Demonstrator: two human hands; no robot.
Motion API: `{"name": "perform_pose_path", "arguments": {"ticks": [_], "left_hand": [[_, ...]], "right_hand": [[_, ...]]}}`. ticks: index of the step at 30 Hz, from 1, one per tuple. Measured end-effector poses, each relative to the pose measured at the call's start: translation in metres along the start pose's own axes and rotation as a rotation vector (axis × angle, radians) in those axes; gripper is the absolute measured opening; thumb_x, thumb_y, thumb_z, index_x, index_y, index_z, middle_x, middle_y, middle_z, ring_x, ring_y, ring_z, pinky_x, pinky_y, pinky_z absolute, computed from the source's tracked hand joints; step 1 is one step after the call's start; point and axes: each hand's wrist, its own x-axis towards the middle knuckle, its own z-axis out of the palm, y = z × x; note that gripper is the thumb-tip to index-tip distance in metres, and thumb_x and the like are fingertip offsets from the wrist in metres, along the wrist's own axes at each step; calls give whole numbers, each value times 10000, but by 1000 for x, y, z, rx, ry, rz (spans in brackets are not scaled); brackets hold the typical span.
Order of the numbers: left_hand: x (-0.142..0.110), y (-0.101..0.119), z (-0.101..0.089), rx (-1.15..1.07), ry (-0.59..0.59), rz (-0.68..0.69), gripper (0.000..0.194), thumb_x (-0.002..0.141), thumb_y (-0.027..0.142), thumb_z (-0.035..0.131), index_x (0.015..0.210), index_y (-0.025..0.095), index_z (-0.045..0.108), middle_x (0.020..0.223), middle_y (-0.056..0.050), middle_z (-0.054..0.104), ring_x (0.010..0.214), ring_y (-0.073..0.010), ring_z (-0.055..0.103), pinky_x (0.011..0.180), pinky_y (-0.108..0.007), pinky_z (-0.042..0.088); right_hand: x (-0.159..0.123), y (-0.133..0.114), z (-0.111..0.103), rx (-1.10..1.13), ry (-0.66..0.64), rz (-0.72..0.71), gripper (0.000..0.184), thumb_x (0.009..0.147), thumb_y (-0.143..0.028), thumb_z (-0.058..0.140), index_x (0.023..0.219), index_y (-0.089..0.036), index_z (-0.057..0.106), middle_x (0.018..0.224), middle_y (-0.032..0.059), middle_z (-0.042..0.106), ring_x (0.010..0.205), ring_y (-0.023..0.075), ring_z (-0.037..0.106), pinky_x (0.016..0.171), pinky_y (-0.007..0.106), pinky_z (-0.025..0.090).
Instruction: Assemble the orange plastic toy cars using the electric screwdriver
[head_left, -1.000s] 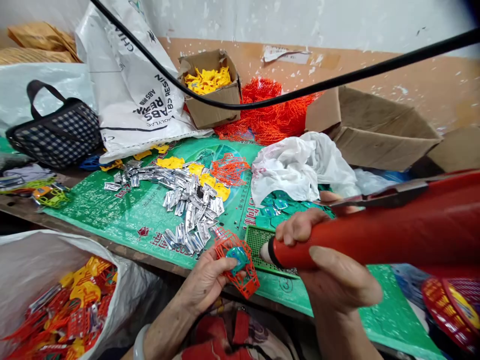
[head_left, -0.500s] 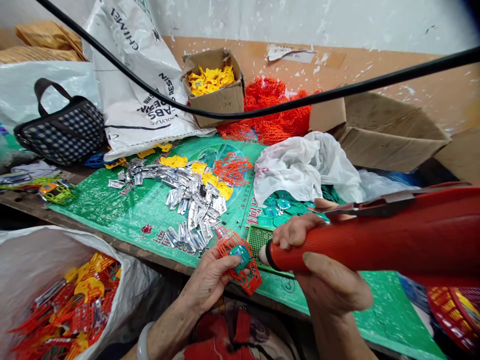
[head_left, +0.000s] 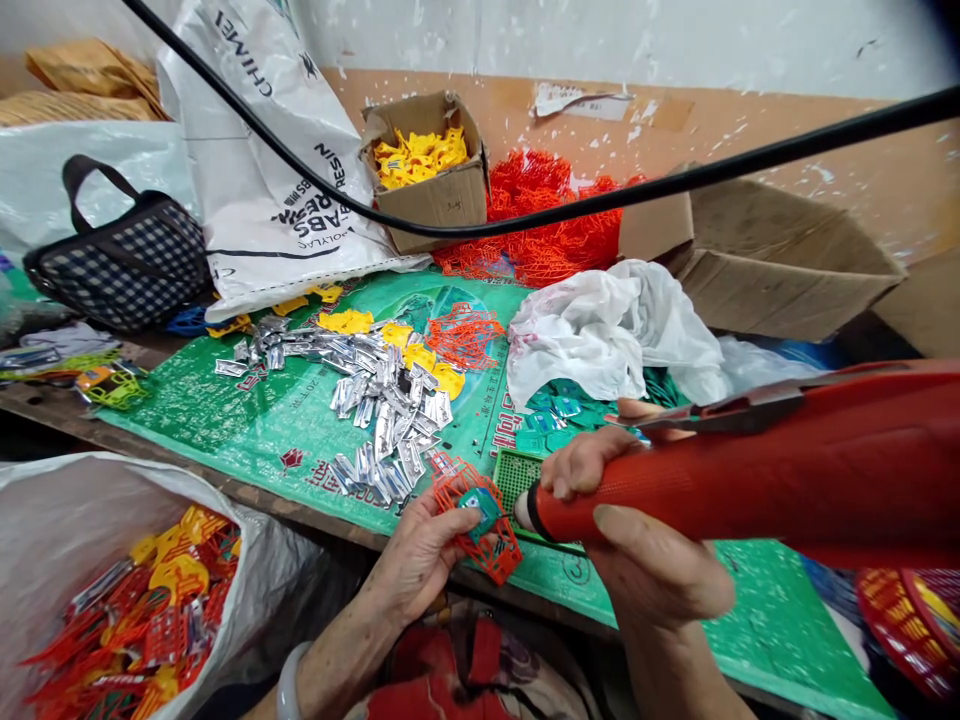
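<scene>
My left hand [head_left: 427, 545] is closed on an orange plastic frame [head_left: 499, 560], its thumb pressing a small teal plastic piece [head_left: 480, 508] against it. My right hand [head_left: 637, 545] wraps round the body of a red electric screwdriver [head_left: 735, 495], which lies nearly level. The tool's thin bit points left at the teal piece; whether it sits in a screw I cannot tell. Behind the tool's nose is a green perforated tray [head_left: 519, 470], partly covered by tool and hand. Loose silver pieces [head_left: 386, 420] lie left of the tray, with yellow plastic parts [head_left: 420, 357] among them.
A black cable [head_left: 480, 230] hangs across the view above the green-covered table [head_left: 247, 430]. Orange frames [head_left: 540, 220] are heaped by the wall between a box of yellow parts [head_left: 435, 205] and a larger carton [head_left: 787, 280]. A white sack [head_left: 255, 560] of mixed parts stands at lower left.
My right hand and the screwdriver have shifted very slightly left. My left hand keeps its hold on the frame and teal piece in nearly the same place.
</scene>
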Motion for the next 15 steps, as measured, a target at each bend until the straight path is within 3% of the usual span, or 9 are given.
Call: {"name": "perform_pose_path", "arguments": {"ticks": [7,15], "left_hand": [[-1,-1,-1,12,21,-16,361,592,121,855,933,157,741,850,-20,736,719,-161,667,647,-292,603],[-1,-2,2,-10,53,-20,362,580,113,848,917,174,732,816,-2,735,683,-153,663,633,-281,586]], "right_hand": [[-1,2,3,-2,29,22,499,746,-278,802,1192,-315,582,760,-57,639,656,139,608,679,314,526],[0,4,0,1,-49,30,446,769,-270,786,1162,-321,581,762,-54,638,667,138,611,696,313,531]]}}
